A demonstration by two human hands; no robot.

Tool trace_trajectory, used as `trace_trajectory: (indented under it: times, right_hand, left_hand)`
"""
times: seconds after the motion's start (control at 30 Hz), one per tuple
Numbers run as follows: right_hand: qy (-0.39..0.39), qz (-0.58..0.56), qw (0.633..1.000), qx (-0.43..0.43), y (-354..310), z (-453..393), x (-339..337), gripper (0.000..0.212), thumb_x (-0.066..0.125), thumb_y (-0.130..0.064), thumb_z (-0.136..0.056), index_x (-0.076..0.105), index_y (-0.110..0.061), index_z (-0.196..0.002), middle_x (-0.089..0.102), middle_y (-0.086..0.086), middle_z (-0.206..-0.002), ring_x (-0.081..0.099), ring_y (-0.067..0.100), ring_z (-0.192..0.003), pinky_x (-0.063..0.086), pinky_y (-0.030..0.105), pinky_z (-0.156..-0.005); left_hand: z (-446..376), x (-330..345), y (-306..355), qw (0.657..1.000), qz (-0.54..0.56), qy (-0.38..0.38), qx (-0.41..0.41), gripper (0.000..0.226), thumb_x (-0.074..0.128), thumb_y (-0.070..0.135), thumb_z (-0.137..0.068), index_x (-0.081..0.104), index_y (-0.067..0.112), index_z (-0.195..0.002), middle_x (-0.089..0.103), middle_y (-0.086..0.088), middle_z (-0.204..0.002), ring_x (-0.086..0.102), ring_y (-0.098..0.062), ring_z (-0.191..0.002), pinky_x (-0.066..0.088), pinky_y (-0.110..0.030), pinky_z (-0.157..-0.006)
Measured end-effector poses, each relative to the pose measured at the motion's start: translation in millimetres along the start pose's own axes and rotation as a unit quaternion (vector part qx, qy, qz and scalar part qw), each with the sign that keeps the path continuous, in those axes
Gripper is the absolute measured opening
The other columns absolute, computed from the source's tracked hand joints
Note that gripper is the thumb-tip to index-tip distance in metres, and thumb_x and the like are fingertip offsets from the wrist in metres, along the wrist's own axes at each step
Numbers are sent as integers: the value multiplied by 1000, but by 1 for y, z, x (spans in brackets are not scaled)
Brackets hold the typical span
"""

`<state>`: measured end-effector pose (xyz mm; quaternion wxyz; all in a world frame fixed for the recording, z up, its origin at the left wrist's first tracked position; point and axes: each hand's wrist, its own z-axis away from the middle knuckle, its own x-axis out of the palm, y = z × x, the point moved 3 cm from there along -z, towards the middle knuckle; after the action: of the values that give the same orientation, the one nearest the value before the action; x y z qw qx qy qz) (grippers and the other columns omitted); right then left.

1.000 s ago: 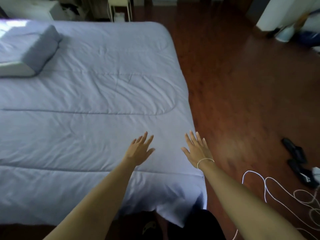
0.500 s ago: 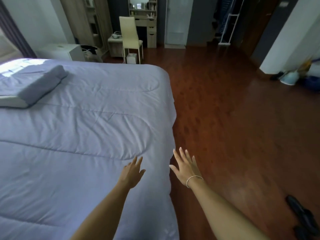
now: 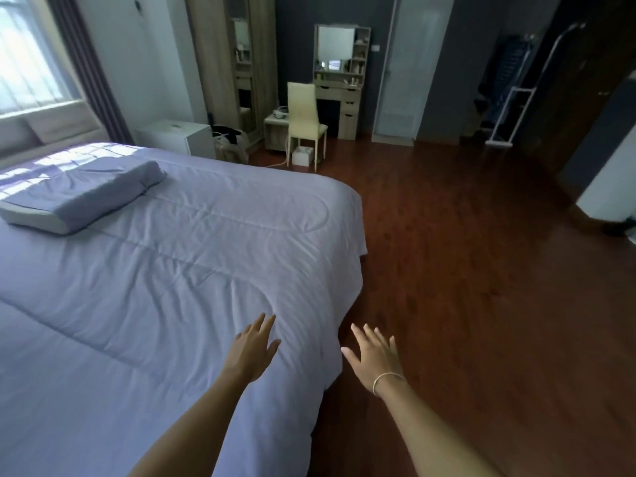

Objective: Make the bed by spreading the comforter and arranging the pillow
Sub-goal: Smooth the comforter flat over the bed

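A pale lilac comforter (image 3: 179, 270) lies spread flat over the bed, its right edge hanging down toward the floor. A pillow (image 3: 82, 197) in the same lilac cover rests on it at the far left, near the headboard. My left hand (image 3: 253, 349) is open, fingers apart, over the comforter near its right edge. My right hand (image 3: 373, 356), with a thin band on the wrist, is open just off the bed's edge, above the floor. Neither hand holds anything.
Dark red wooden floor (image 3: 481, 287) stretches to the right of the bed. A cream chair (image 3: 304, 115) and a dressing table with mirror (image 3: 339, 84) stand at the back wall. A white cabinet (image 3: 175, 136) sits by the bed's head, and a clothes rack (image 3: 509, 108) at the far right.
The view has lifted from the bed's foot toward the room. Both open hands have shifted along the bed's right edge; the right hand went from over the comforter to beyond its edge.
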<state>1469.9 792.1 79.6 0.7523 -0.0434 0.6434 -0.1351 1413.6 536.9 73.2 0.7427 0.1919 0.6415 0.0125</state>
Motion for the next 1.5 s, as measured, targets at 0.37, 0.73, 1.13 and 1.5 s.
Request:
trace_trajectory:
  times: [0.37,0.73,1.13,1.5]
  right_hand:
    - [-24,-5,998,-62,40,-243,-61,62,33,-55,-96,14,-33,-150,18,0,-159,13,22,-147,8,46,-119]
    - [-26,5,999,-30,149,-494,-125,62,35,-56,-95,17,-33,-150,22,0,-157,14,23,-146,11,48,-118]
    - [-67,44,991,-110,214,-807,-197,60,37,-55,-95,24,-30,-149,28,-1,-155,19,24,-145,15,47,-117]
    - [-163,89,955,-233,170,-1011,-157,62,38,-55,-95,20,-31,-150,24,-2,-157,15,22,-146,13,48,-118]
  left_hand:
    - [-212,-26,-18,993,18,35,-112,61,38,46,-97,19,21,-150,21,-7,-157,34,-30,-136,35,-40,-106]
    - [-470,-9,55,994,8,10,-108,60,36,46,-97,19,21,-149,21,-7,-157,33,-29,-138,32,-38,-108]
    - [-681,15,84,957,64,24,-281,59,32,49,-98,23,20,-148,17,-7,-158,26,-29,-141,28,-40,-112]
    - [-834,53,54,903,71,-5,-423,65,28,50,-98,14,13,-150,-2,-11,-159,5,-30,-146,16,-44,-116]
